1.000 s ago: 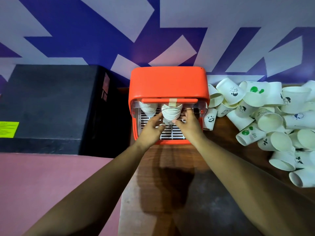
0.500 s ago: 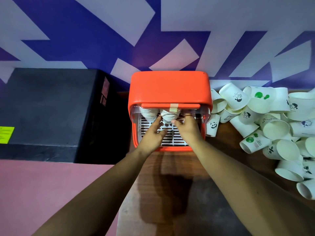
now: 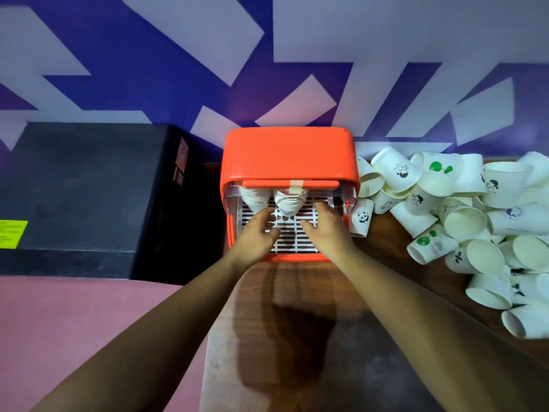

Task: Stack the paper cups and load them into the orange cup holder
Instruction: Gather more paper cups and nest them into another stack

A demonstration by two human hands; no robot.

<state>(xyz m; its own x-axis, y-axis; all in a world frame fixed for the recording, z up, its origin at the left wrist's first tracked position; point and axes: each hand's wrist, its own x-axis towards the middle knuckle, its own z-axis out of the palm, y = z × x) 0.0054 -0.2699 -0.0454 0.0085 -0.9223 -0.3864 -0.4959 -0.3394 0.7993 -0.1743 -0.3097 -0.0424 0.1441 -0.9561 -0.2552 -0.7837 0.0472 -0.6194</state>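
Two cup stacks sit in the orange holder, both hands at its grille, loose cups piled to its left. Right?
Not quite. The head view shows the loose cups piled to the right of the holder, not the left; a black box sits on its left. The two stacks and both hands at the grille are as stated.

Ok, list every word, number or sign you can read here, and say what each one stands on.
"%": black sign on a paper cup lying in the pile on the right.
Yellow label on the black box: printed lines, too blurred to read.
Stickers on the box's side: too blurred to read.
Small print under the pictures on other cups: too small to read.
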